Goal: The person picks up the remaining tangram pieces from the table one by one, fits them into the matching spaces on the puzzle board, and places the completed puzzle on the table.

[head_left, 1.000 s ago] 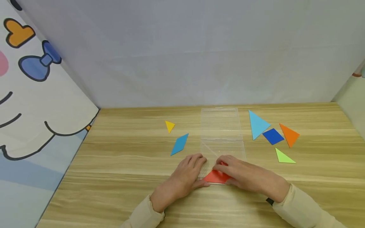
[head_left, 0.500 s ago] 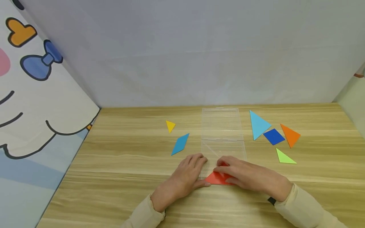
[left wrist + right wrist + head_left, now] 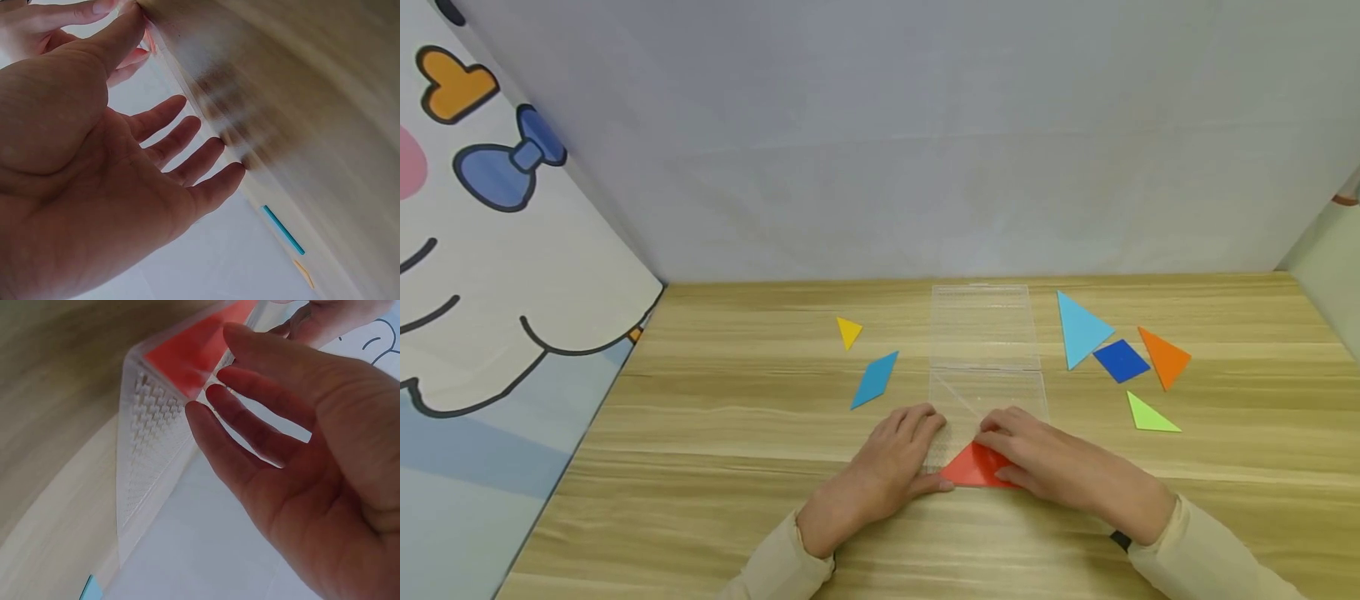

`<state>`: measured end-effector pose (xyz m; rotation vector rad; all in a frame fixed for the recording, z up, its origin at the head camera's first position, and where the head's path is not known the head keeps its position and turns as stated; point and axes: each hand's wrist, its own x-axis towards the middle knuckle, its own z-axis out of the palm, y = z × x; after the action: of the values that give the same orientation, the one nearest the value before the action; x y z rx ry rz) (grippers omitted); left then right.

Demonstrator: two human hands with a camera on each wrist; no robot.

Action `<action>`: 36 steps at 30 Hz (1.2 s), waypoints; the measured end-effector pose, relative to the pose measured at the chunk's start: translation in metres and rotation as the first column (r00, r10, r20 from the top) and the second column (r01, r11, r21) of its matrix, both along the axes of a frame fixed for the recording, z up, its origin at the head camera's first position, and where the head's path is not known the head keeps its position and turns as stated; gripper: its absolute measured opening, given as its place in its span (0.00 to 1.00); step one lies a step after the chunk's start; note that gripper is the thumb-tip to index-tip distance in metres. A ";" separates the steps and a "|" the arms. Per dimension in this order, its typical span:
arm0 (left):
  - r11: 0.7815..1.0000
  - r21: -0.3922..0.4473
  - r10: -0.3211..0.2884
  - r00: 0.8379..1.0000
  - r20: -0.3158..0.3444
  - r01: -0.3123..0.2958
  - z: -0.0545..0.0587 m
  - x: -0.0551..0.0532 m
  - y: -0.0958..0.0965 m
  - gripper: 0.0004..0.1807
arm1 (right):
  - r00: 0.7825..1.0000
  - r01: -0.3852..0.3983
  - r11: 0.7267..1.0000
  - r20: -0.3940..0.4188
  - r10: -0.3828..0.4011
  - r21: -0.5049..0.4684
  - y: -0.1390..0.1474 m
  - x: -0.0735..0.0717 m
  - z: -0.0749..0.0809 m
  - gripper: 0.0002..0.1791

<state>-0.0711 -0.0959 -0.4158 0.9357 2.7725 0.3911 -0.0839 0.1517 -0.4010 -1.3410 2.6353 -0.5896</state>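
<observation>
A red triangular tangram piece [image 3: 967,468] lies flat in the near end of a clear plastic case [image 3: 985,327], which is opened out on the table. My right hand [image 3: 1060,460] is over the triangle's right part, hiding some of it. In the right wrist view its fingers are loosely bent, with thumb and fingertips apart at the red triangle [image 3: 187,353]; contact is hard to tell. My left hand [image 3: 876,479] rests along the case's left edge, its fingers fairly straight. Its thumb touches the case's near left corner, by the triangle's tip.
Right of the case lie a light blue triangle [image 3: 1081,331], a dark blue square [image 3: 1122,361], an orange triangle [image 3: 1165,357] and a green triangle [image 3: 1150,414]. On the left are a yellow triangle [image 3: 849,332] and a blue parallelogram [image 3: 875,380]. A pale cloth wall [image 3: 880,167] stands behind.
My right hand has shifted slightly right and its fingertips have drawn back, uncovering more of the red triangle. The left hand stays in place.
</observation>
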 end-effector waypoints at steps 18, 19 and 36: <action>0.999 0.015 -0.030 0.997 -0.064 0.031 0.000 -0.002 -0.003 0.35 | 0.994 -0.052 0.996 -0.099 0.045 -0.071 0.009 0.000 -0.009 0.17; 0.999 0.024 -0.033 0.997 -0.071 0.035 0.000 -0.002 -0.003 0.35 | 0.993 -0.059 0.995 -0.109 0.050 -0.081 0.009 0.000 -0.010 0.16; 0.994 0.088 -0.046 0.986 -0.157 0.061 0.002 -0.011 0.002 0.21 | 0.982 -0.019 0.993 -0.191 -0.003 -0.114 0.027 0.000 -0.015 0.15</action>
<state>-0.0823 -0.0942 -0.4141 1.1042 2.8824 0.4609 -0.0835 0.1784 -0.4155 -1.5104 2.7829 -0.6514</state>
